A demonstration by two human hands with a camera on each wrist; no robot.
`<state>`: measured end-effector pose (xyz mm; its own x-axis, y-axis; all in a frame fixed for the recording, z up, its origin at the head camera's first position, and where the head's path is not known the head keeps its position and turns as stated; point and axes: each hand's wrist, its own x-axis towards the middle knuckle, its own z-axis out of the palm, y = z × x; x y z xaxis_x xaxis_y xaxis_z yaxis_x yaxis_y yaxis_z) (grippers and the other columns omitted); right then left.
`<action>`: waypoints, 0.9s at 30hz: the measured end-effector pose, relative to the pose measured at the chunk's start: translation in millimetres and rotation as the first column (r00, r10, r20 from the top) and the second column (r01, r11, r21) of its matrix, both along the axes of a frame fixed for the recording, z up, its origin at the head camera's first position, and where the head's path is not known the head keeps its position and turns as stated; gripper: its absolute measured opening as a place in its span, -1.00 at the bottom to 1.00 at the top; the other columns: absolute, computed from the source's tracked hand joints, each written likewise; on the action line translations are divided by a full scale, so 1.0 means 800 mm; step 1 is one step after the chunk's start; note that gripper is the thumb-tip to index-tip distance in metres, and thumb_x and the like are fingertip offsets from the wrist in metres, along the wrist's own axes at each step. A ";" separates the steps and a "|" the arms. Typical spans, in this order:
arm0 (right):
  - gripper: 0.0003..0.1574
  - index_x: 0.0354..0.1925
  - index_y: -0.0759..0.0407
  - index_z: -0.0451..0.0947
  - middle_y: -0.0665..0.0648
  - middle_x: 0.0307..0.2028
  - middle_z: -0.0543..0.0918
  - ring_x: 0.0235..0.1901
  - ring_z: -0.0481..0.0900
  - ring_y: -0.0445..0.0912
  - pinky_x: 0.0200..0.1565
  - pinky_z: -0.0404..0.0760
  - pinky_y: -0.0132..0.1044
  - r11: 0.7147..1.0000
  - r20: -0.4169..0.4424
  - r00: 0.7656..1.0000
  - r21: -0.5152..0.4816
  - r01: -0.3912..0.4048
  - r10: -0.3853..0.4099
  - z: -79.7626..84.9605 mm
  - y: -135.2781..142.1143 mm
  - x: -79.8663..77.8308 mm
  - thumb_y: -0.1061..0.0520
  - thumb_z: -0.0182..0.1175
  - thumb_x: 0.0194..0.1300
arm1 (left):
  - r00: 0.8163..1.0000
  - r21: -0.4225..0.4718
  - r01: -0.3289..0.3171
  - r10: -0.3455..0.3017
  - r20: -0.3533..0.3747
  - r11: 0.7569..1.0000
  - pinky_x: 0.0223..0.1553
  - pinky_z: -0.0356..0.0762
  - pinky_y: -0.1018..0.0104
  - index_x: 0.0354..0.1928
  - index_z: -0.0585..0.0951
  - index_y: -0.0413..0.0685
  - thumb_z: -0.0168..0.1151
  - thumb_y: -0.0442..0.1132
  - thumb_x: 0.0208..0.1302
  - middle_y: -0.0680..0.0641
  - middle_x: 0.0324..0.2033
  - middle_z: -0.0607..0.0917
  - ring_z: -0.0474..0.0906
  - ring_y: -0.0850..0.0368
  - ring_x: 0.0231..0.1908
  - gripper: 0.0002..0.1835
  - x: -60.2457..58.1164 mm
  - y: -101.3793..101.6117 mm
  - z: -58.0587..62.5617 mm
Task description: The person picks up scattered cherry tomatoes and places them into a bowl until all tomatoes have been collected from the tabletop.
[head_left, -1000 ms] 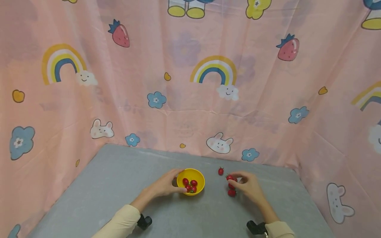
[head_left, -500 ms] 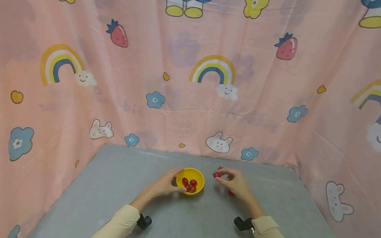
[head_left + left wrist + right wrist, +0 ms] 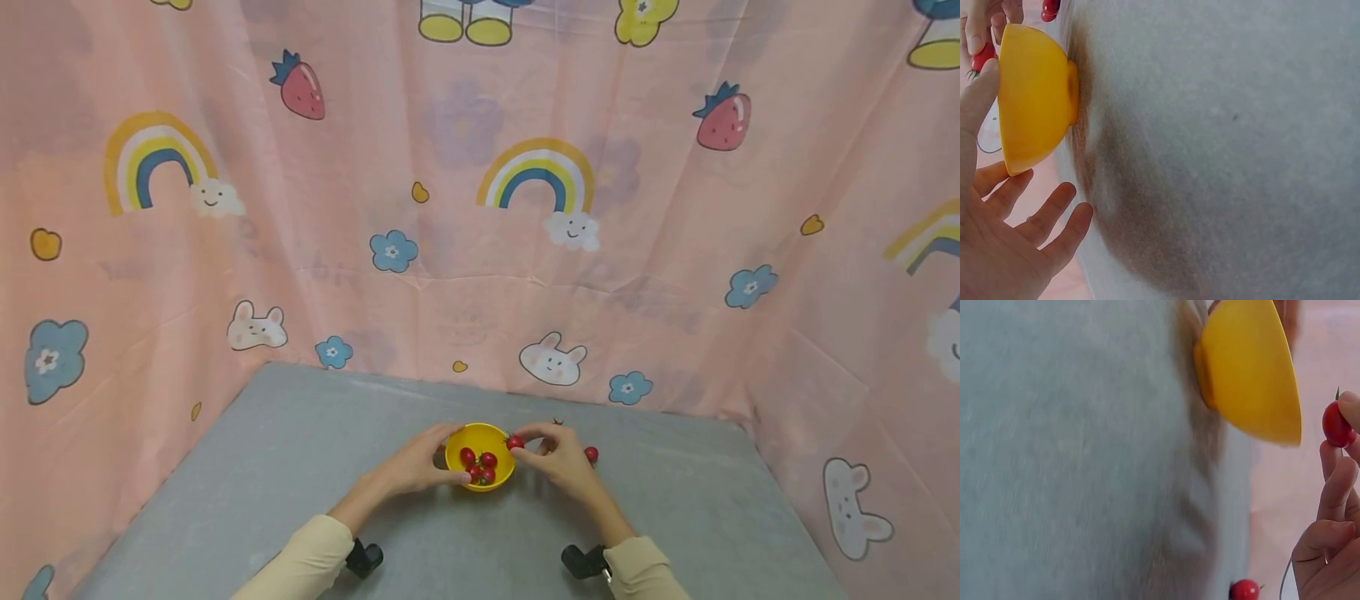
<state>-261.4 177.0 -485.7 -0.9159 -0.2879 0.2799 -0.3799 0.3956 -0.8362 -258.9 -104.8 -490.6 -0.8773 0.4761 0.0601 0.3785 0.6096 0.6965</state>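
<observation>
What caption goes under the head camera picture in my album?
Left hand holds a yellow bowl of tomatoes; right hand pinches another tomato close to the bowl.

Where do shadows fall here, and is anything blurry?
Head view: faint shadows on the grey table below the left hand; left wrist view: a broad brownish shadow by the yellow bowl; right wrist view: smudgy shadows, the left hand behind the bowl blurred.

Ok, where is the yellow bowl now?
In the head view, the yellow bowl is low and central on the grey table, its left side held by the left grip, its right rim near a tomato pinched in the right grip.
</observation>
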 end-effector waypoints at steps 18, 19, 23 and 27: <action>-0.65 0.00 0.23 0.71 0.12 -0.14 0.72 -0.50 0.49 -0.04 -0.51 0.50 -0.37 0.995 0.026 0.995 0.025 -0.097 0.097 -0.004 -0.007 0.008 0.15 0.46 0.27 | 1.000 0.024 0.000 0.000 0.015 1.000 0.27 0.40 -0.08 0.50 0.32 -0.11 0.47 0.09 0.24 -0.15 0.39 0.39 0.45 -0.11 0.22 -0.10 0.001 -0.001 -0.001; -0.66 -0.01 0.22 0.71 0.12 -0.15 0.71 -0.51 0.49 -0.04 -0.53 0.49 -0.37 0.996 0.024 0.996 0.024 -0.091 0.090 -0.005 -0.003 0.008 0.14 0.46 0.27 | 1.000 0.027 -0.001 0.000 0.014 1.000 0.27 0.40 -0.09 0.50 0.32 -0.13 0.47 0.09 0.24 -0.16 0.39 0.39 0.45 -0.12 0.22 -0.10 0.001 -0.001 -0.001; -0.66 0.00 0.21 0.71 0.11 -0.17 0.70 -0.54 0.47 -0.05 -0.54 0.49 -0.36 0.998 0.027 0.998 0.022 -0.058 0.057 -0.009 0.016 0.008 0.13 0.46 0.28 | 1.000 0.023 -0.002 0.002 0.014 1.000 0.28 0.39 -0.08 0.50 0.32 -0.14 0.48 0.10 0.23 -0.17 0.39 0.39 0.44 -0.12 0.22 -0.09 0.001 -0.001 -0.001; -0.64 0.01 0.25 0.69 0.16 -0.16 0.71 -0.54 0.46 -0.06 -0.50 0.47 -0.39 1.000 0.044 0.999 0.011 -0.018 0.017 -0.012 0.039 0.007 0.15 0.45 0.28 | 1.000 0.014 -0.004 0.004 0.013 1.000 0.29 0.38 -0.08 0.50 0.32 -0.12 0.47 0.10 0.23 -0.16 0.40 0.38 0.43 -0.12 0.24 -0.09 0.001 0.000 0.000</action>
